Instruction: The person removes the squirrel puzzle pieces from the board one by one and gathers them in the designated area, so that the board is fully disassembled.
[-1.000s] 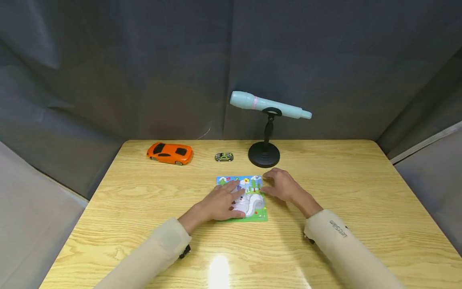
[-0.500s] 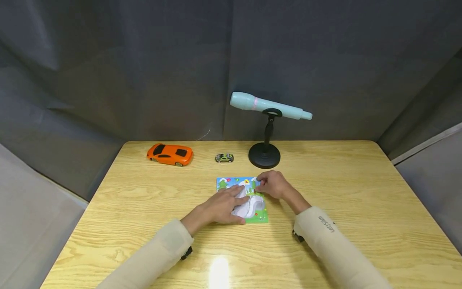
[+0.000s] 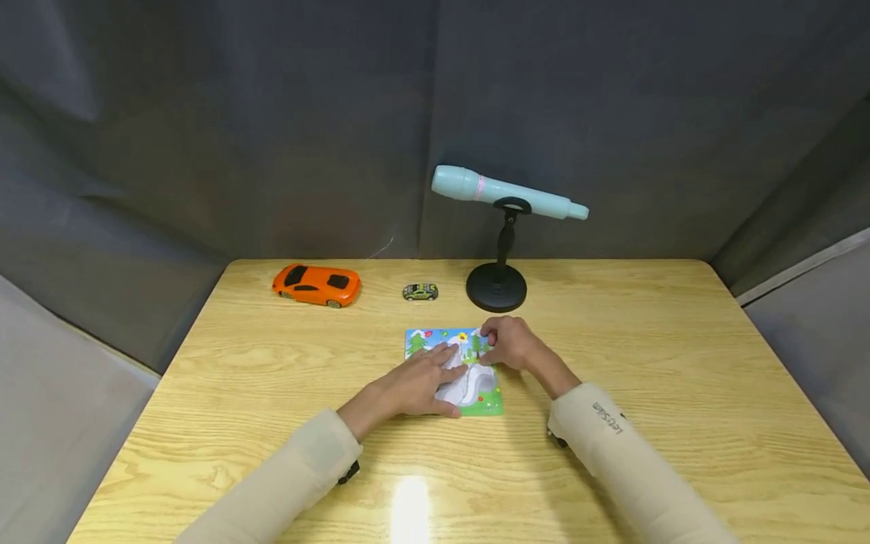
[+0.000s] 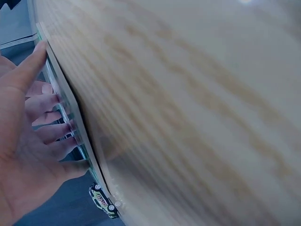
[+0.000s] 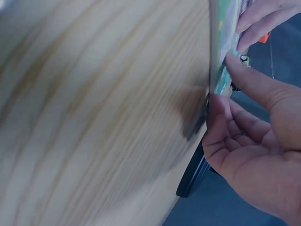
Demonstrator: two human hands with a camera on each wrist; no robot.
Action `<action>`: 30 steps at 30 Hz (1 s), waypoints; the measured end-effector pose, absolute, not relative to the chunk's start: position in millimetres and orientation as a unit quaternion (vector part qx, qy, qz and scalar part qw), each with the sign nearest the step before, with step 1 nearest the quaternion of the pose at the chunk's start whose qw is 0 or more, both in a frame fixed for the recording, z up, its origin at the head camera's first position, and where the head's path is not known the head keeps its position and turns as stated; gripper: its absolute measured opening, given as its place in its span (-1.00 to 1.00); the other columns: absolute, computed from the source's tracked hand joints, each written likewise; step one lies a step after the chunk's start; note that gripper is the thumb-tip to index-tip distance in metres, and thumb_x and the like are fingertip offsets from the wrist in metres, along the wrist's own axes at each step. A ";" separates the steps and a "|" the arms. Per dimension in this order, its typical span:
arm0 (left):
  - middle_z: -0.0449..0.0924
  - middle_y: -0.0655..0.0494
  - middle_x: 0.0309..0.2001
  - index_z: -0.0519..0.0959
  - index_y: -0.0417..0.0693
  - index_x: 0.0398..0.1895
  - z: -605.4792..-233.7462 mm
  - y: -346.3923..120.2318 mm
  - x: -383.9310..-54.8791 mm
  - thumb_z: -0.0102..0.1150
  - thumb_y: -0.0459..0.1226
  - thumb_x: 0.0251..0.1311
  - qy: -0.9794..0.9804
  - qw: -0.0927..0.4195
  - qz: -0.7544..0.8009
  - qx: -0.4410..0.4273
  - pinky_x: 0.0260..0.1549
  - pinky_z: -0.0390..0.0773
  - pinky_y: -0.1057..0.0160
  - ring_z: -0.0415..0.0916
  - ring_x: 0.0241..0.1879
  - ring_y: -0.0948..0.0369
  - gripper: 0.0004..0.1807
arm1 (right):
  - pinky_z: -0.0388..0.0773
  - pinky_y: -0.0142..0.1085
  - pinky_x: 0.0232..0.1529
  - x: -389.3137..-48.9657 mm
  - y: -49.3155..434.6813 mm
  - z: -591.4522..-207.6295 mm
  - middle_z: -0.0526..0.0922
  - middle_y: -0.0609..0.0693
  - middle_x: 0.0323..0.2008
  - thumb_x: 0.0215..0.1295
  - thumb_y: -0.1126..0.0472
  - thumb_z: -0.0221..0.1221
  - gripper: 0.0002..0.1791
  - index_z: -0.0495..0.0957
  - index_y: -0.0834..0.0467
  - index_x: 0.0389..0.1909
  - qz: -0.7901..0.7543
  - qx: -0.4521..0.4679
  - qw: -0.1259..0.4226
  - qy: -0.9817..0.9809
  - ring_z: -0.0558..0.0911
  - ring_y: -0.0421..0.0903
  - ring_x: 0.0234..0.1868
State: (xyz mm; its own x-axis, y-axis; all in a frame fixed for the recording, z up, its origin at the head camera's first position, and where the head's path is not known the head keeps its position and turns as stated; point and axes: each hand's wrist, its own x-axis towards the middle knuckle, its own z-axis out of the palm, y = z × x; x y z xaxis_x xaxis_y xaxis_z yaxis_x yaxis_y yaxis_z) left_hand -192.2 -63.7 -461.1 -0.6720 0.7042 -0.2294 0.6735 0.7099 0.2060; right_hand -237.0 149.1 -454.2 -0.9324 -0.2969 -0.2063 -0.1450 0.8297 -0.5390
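Left hand, fingers spread apart, pressing flat on picture board; right hand, fingers curled, thumb and forefinger pinching board's far right corner; board flat on table, under left hand, just left of right hand; small car beyond left hand; orange car beyond and left of left hand; black stand just beyond right hand, bearing pale blue microphone, tilted; pale sleeves behind both hands.

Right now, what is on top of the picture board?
The left grip lies on the picture board; the right grip touches its far right corner. Printed scenery shows between them; the print under the left grip is covered.
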 end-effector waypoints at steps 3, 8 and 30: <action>-0.08 -0.05 0.51 0.24 0.10 0.41 -459.7 -64.0 -192.2 0.11 0.27 0.09 0.913 0.150 0.049 0.375 0.40 0.09 -0.07 -0.12 0.51 0.04 -0.14 | 0.43 -0.30 -0.24 -237.3 145.8 -453.0 0.54 0.05 -0.33 -0.03 0.26 0.42 -0.53 0.52 0.28 -0.07 -0.258 -0.114 0.150 0.948 0.45 -0.13 -0.34; -0.07 -0.05 0.51 0.24 0.09 0.40 -459.0 -64.0 -192.1 0.13 0.26 0.08 0.914 0.149 0.050 0.375 0.40 0.10 -0.07 -0.11 0.50 0.04 -0.15 | 0.45 -0.29 -0.24 -239.3 142.7 -449.3 0.54 0.07 -0.30 -0.01 0.27 0.41 -0.53 0.47 0.28 -0.07 -0.243 -0.109 0.165 0.950 0.46 -0.11 -0.33; -0.08 -0.06 0.51 0.24 0.09 0.40 -454.4 -62.1 -191.7 0.17 0.23 0.07 0.912 0.161 0.043 0.375 0.41 0.11 -0.03 -0.11 0.50 0.04 -0.14 | 0.50 -0.30 -0.30 -238.5 128.2 -447.0 0.59 0.05 -0.35 0.18 0.26 0.24 -0.82 0.52 0.21 -0.21 -0.279 -0.016 0.135 0.951 0.52 -0.06 -0.30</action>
State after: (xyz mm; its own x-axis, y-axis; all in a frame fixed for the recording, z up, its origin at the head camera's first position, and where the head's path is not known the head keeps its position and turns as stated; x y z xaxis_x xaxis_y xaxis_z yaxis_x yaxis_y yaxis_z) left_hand -191.7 -62.1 -454.4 -0.6671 0.6976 -0.2613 0.6699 0.7152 0.1993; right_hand -238.5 128.2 -447.0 -0.9629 -0.1066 -0.2481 0.0445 0.8436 -0.5351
